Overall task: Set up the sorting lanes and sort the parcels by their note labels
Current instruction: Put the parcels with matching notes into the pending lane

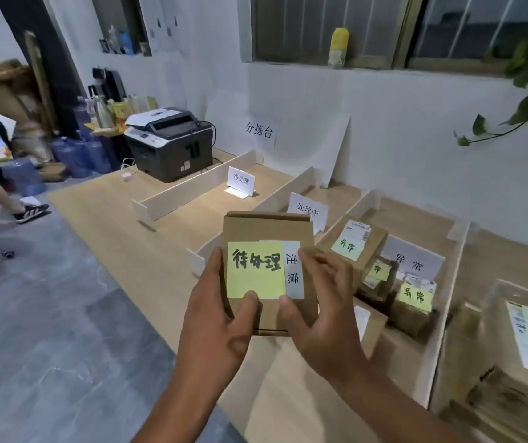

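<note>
You are holding the brown cardboard parcel box [269, 230] at the centre of the frame, above the light wooden sorting table [112, 225]. Its face is turning toward you and its long axis is running up the frame.

Your left hand [221, 318] is gripping the left edge, with the thumb pressing the lower edge of the yellow-green sticky note [254, 270]. Your right hand [320, 311] is wrapping the right edge, thumb on the front face.

The note is reading 待处理, and the white strip label [293, 273] beside it is reading 注意.

The matching lane, marked by the white folded card [241, 182] reading 待处理, is lying above and slightly left of the box, beyond your fingertips (the left hand is the nearer one).

The white card reading 处理中 [308, 211] is standing just behind the box. The white card reading 异常 [411, 263] is standing at right-centre, among parcels noted 异常. The white wall sign [258, 130], upper centre, is reading 分拣台.
</note>
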`<state>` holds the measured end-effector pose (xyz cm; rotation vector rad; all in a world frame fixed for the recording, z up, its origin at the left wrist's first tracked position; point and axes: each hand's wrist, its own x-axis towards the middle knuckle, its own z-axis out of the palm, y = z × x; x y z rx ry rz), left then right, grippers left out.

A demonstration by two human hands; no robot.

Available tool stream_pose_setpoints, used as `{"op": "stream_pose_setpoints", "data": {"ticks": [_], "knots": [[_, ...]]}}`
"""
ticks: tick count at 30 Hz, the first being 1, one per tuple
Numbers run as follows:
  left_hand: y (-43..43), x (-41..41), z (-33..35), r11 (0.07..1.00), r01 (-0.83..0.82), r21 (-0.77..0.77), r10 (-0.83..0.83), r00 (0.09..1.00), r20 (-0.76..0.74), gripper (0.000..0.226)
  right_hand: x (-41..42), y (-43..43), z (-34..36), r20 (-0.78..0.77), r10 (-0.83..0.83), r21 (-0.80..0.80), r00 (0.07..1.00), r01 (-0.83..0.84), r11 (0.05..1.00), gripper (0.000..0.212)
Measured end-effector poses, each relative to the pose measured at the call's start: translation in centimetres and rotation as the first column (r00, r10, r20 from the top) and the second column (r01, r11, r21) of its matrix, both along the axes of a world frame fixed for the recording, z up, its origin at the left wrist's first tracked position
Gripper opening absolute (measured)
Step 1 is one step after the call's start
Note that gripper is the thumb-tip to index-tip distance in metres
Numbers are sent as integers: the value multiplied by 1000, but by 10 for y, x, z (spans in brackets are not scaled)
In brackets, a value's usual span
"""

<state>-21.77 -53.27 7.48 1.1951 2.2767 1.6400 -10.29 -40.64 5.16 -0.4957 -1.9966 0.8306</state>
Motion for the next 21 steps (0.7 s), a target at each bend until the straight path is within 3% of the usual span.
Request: {"op": "stream_pose_setpoints", "data": {"ticks": [11, 21], "knots": [[130, -211, -39, 973, 26, -229, -20, 999, 31, 67, -201, 109, -55, 2, -108, -145, 994, 107, 984, 64], [213, -380, -59, 939, 146, -310, -124, 988, 88, 74, -355, 178, -87, 75, -176, -276, 982, 190, 942, 67]]}}
